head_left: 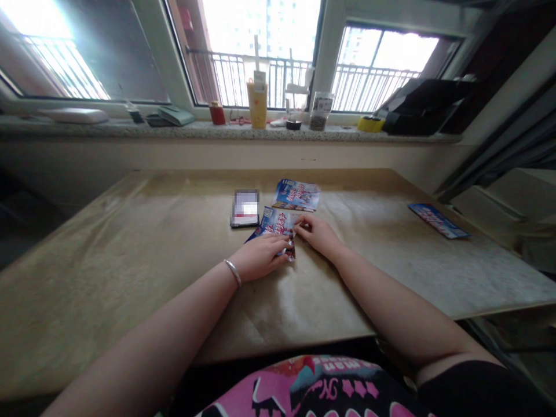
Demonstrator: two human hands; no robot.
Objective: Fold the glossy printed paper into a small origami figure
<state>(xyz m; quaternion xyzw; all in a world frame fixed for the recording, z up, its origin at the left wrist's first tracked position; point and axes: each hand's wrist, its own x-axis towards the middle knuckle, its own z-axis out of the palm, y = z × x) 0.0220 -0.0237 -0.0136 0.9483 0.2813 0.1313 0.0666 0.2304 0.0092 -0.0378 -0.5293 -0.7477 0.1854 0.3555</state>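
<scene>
A blue printed paper packet (274,225) lies on the wooden table (130,260) in front of me. My left hand (259,256), with a silver bracelet on the wrist, rests on the packet's near edge with fingers curled and pinching it. My right hand (317,233) pinches the packet's right edge with its fingertips. A second blue packet (297,195) lies just beyond, flat on the table. A phone (245,208) lies to the left of the packets.
A third blue packet (438,220) lies near the table's right edge. The windowsill behind holds a yellow cup (258,104), a red can (217,113), a jar (320,111), a yellow tape roll (370,123) and a black device (423,104).
</scene>
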